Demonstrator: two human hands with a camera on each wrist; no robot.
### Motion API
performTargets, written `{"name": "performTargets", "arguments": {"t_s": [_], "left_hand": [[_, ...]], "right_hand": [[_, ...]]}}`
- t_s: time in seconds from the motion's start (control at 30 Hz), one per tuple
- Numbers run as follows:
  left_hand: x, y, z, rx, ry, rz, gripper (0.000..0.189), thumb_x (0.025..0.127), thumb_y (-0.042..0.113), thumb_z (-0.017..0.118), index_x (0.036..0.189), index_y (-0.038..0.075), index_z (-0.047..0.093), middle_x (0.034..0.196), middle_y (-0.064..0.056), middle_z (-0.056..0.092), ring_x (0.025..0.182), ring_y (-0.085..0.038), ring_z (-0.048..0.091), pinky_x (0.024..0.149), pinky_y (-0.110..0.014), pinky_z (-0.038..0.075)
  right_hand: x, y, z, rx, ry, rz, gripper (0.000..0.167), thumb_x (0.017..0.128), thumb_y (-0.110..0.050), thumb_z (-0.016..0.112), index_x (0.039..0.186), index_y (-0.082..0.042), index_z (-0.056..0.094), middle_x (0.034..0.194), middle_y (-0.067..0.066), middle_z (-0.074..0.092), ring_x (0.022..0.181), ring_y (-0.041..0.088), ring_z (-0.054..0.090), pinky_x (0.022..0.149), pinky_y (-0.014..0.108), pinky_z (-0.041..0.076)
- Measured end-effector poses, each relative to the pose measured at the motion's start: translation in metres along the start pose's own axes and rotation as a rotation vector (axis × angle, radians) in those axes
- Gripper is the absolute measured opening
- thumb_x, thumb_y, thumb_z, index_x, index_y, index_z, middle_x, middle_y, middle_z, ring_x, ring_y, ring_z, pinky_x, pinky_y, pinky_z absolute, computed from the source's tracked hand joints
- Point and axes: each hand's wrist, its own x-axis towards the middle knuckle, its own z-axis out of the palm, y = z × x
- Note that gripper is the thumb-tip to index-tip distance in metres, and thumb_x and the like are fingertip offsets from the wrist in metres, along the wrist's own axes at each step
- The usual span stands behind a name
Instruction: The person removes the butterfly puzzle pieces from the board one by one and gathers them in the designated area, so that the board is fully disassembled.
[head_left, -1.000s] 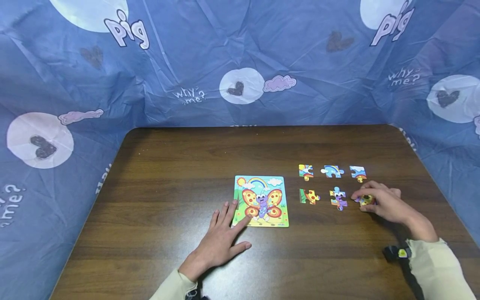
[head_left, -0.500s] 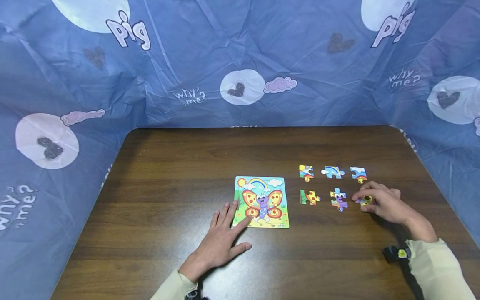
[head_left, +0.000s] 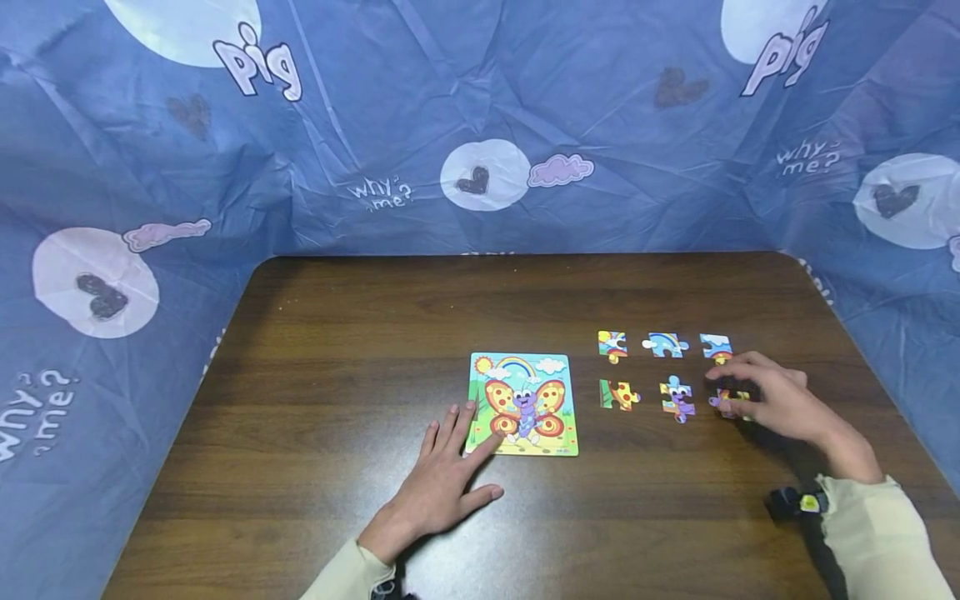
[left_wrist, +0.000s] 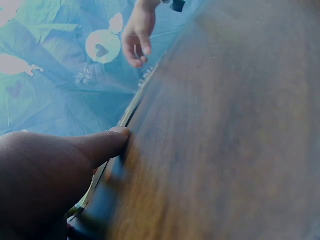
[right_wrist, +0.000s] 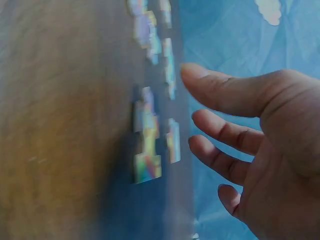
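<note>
Right hand [head_left: 783, 404]: grip loose, thumb and fingers parted with a clear gap, nothing held. It's above the lower-right piece [right_wrist: 148, 145], which lies on the table [head_left: 390, 333]; right wrist view shows the fingertips apart from it. Left hand [head_left: 442, 483]: grip spread, fingers mostly straight, holding nothing. Its index finger rests on the lower-left part of the butterfly board [head_left: 527, 392], middle fingertip at the left edge, thumb off the board.

Counts: 1 board, 6 loose puzzle pieces, 2 hands. Pieces are right of the board, 2 rows of 3, all spaced apart. Far row, left to right: sun piece [head_left: 612, 343], rainbow piece [head_left: 667, 344], cloud piece [head_left: 716, 345]. Near row: green-edged wing piece [head_left: 618, 395], purple face piece [head_left: 677, 398], then the one under the right hand, partly hidden in head view. Blue printed cloth [head_left: 420, 92] stands behind the table and at both sides.
</note>
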Motion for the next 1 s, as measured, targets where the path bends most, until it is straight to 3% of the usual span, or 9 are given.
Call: {"name": "performTargets", "arguments": {"t_s": [0.33,0.47,0.6,0.8,1.0], "left_hand": [[0.0,-0.001,0.001,0.003,0.001,0.002,0.067,0.094,0.053,0.06,0.152,0.024,0.044,0.167,-0.024,0.014,0.153,-0.05,0.015,0.119,-0.07,0.019],[0.0,-0.001,0.001,0.003,0.001,0.001,0.067,0.094,0.052,0.06,0.152,0.024,0.044,0.167,-0.025,0.014,0.153,-0.05,0.015,0.119,-0.07,0.019],[-0.001,-0.001,0.002,0.006,-0.001,0.001,0.066,0.094,0.053,0.06,0.152,0.025,0.044,0.167,-0.025,0.014,0.153,-0.05,0.015,0.119,-0.07,0.019],[-0.002,0.0,0.003,0.023,0.001,0.008,0.066,0.095,0.053,0.058,0.152,0.025,0.044,0.167,-0.025,0.014,0.153,-0.05,0.015,0.119,-0.07,0.019],[-0.002,-0.001,0.002,0.027,0.01,0.011,0.066,0.095,0.053,0.058,0.152,0.026,0.043,0.167,-0.025,0.014,0.153,-0.05,0.015,0.12,-0.069,0.019]], "right_hand": [[0.015,-0.024,-0.009,0.049,0.082,-0.009,0.036,0.081,-0.011,0.081,0.115,-0.014,0.071,0.112,0.008,0.066,0.097,0.007,0.056,0.077,0.039,0.026],[0.026,-0.04,-0.006,0.054,0.101,-0.042,0.036,0.08,-0.009,0.081,0.114,-0.013,0.071,0.111,0.009,0.067,0.097,0.018,0.06,0.078,0.04,0.028],[0.037,-0.057,-0.001,0.086,0.09,-0.06,0.034,0.082,-0.008,0.08,0.114,-0.011,0.07,0.111,0.009,0.066,0.098,0.03,0.062,0.079,0.041,0.028],[0.055,-0.082,0.012,0.124,0.069,-0.108,0.032,0.083,-0.008,0.079,0.114,-0.011,0.07,0.11,0.009,0.067,0.098,0.03,0.064,0.081,0.041,0.031],[0.07,-0.103,0.027,0.175,-0.014,-0.108,0.032,0.086,-0.01,0.077,0.118,-0.01,0.07,0.114,0.01,0.066,0.106,0.032,0.064,0.083,0.045,0.029]]}}
